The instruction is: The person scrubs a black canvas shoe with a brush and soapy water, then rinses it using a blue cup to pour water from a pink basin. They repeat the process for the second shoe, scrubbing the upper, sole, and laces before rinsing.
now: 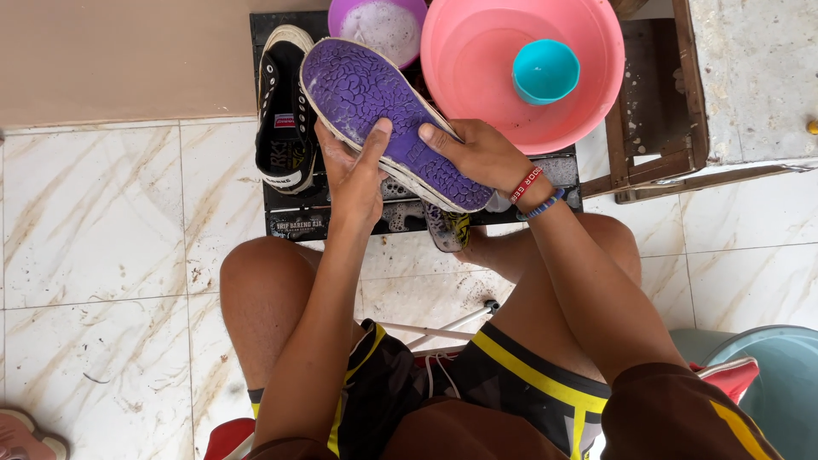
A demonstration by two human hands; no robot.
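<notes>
A sneaker (375,102) is turned sole-up, showing a purple, soapy tread with a whitish rim. My left hand (356,175) grips its near left side, thumb pressed on the sole. My right hand (477,153) holds its heel end from the right, fingers lying over the sole; that wrist wears red and blue bands. A second black sneaker (285,111) lies to the left on a black wet board (294,217). Part of a brush-like item (446,228) shows beneath the held shoe.
A large pink basin (477,51) holds a teal cup (544,70). A purple bowl (379,25) with suds stands behind the shoe. A wooden frame (656,153) and stone slab (758,77) lie right. A blue-grey tub (775,383) sits at the lower right on the tiled floor.
</notes>
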